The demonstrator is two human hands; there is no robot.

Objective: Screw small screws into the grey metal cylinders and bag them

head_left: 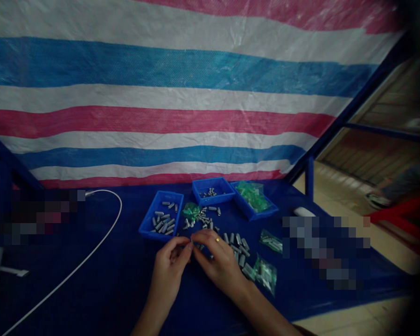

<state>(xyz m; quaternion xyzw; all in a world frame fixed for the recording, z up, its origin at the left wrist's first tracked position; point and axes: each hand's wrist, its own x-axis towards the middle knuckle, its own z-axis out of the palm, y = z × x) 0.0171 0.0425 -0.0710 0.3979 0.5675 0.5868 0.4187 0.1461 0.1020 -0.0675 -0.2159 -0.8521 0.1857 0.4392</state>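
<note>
In the head view, your left hand (171, 261) and right hand (219, 261) come together low in the middle, fingertips almost meeting; the tips are drawn in close, but the picture is too dark and blurred to tell how fully either pinch is closed or what small piece, if any, it has hold of. You wear a gold ring (217, 239) on the right one. Just beyond your fingertips lie small metal fittings (203, 216) with a green bag (191, 211), and loose metal cylinders (238, 247) spread to the right of your grip. Beyond it and to the left is a blue tray (150, 232) of more cylinders; farther ahead stands a middle tray (215, 199) with small parts, and right of that a right-hand tray (262, 214) with green packets (254, 196). Two clear bags of metal pieces, an upper bag (271, 241) and a lower bag (266, 275), lie right of your hands on the blue table (108, 289); a white cable (122, 210) curves well to their left.
</note>
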